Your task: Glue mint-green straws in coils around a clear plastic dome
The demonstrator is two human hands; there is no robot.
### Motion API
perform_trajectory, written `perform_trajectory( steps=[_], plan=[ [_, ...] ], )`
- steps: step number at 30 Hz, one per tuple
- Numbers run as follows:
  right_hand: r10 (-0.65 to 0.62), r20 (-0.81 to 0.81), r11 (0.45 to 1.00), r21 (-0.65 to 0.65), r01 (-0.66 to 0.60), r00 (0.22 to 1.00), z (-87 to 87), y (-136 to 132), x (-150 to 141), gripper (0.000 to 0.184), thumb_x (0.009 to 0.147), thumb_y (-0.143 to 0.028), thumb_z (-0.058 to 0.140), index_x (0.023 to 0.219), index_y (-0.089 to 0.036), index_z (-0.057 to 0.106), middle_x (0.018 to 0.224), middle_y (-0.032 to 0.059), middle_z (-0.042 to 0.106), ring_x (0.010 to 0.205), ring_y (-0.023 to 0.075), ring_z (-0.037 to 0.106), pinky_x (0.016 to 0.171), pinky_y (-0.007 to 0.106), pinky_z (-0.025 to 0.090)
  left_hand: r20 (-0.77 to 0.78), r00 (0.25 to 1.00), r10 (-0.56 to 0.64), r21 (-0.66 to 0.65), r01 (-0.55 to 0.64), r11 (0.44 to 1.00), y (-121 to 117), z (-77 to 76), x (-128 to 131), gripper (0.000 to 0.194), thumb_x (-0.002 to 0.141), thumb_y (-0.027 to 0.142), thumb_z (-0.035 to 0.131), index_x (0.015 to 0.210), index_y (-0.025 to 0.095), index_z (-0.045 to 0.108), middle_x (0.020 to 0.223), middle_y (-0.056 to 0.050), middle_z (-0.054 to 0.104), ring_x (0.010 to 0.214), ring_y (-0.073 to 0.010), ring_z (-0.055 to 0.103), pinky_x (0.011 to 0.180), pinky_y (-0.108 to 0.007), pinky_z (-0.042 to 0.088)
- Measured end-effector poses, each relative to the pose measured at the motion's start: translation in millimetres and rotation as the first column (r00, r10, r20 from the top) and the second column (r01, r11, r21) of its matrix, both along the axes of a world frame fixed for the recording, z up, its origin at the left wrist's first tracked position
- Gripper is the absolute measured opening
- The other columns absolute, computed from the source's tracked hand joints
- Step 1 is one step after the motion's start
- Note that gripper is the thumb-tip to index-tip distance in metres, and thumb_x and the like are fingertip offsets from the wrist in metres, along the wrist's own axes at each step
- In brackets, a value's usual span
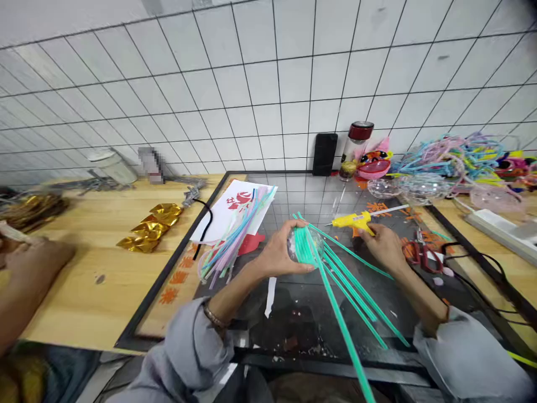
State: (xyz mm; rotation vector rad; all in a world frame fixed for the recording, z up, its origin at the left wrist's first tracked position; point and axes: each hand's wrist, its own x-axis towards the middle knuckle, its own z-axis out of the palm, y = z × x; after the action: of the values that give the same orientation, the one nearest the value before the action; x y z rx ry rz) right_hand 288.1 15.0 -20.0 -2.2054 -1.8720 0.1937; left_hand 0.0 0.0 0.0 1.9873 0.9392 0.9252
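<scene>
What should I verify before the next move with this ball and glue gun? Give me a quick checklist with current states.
1. Left grip secure around the clear ball: ok, fingers above and thumb below.
2. Right grip on the yellow glue gun: ok, held at the handle.
3. Glue stick loaded: ok, its white length sticks out of the back.
4. Nozzle hot: cannot tell; nothing visible shows heat.
5. Green strips gathered: not ok; they bunch on the ball, but their long ends fan out loosely.
6. Red-handled scissors away from the ball: ok, lying right of the right grip.
</scene>
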Motion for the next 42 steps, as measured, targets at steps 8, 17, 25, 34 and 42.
perform_trajectory(
  steps=[8,17,25,34,42],
  plan=[
    [-0.011,0.248,0.997,0.072,-0.007,0.969,1.5,-8,-8,0.037,0.096,-0.035,0.043,0.104,-0.011,0.069,0.100,0.0182,0.069,0.089,0.0287,0.066,0.066,0.033,0.041,-0.028,0.999,0.018,0.009,-0.018,1.000,-2,2.6,2,0.082,0.053,0.033,0.087,0.121,0.022,0.043,0.133,-0.014,0.056,0.126,-0.0339,0.055,0.108,-0.050,0.043],
    [0.460,0.130,0.616,0.665,-0.421,0.878,12.2,-30,-38,0.034,0.093,-0.031,0.055,0.121,-0.011,0.061,0.092,0.0120,0.068,0.085,0.0252,0.064,0.077,0.038,0.053,-0.024,0.999,0.030,0.044,-0.029,0.999,-4,2.9,4,0.084,0.053,0.033,0.087,0.123,0.020,0.044,0.130,-0.014,0.057,0.123,-0.0334,0.056,0.106,-0.049,0.045],
    [0.626,0.290,0.321,0.751,-0.578,0.724,38.0,-59,-90,0.039,0.088,-0.022,0.065,0.125,-0.013,0.056,0.094,0.0125,0.069,0.082,0.0241,0.063,0.071,0.038,0.051,-0.017,0.999,0.041,0.123,-0.039,0.992,-5,0.7,6,0.080,0.054,0.025,0.082,0.124,0.021,0.045,0.126,-0.011,0.058,0.118,-0.0308,0.059,0.104,-0.046,0.047],
    [0.743,0.042,0.337,0.838,-0.428,0.668,37.3,-56,-92,0.018,0.087,-0.006,0.060,0.100,-0.016,0.068,0.091,0.0103,0.075,0.085,0.0196,0.073,0.076,0.033,0.056,-0.035,0.999,0.029,0.126,-0.025,0.992,-5,1.0,6,0.082,0.053,0.028,0.085,0.124,0.020,0.044,0.130,-0.013,0.057,0.122,-0.0310,0.057,0.107,-0.046,0.044],
    [0.739,-0.016,0.393,0.822,-0.412,0.673,29.8,-55,-88,0.018,0.088,-0.008,0.061,0.098,-0.020,0.070,0.093,0.0063,0.077,0.089,0.0203,0.072,0.082,0.037,0.055,-0.025,1.000,0.014,0.136,-0.010,0.991,-4,1.3,5,0.080,0.056,0.032,0.086,0.123,0.020,0.045,0.127,-0.012,0.057,0.120,-0.0306,0.057,0.106,-0.045,0.044]
  ],
)
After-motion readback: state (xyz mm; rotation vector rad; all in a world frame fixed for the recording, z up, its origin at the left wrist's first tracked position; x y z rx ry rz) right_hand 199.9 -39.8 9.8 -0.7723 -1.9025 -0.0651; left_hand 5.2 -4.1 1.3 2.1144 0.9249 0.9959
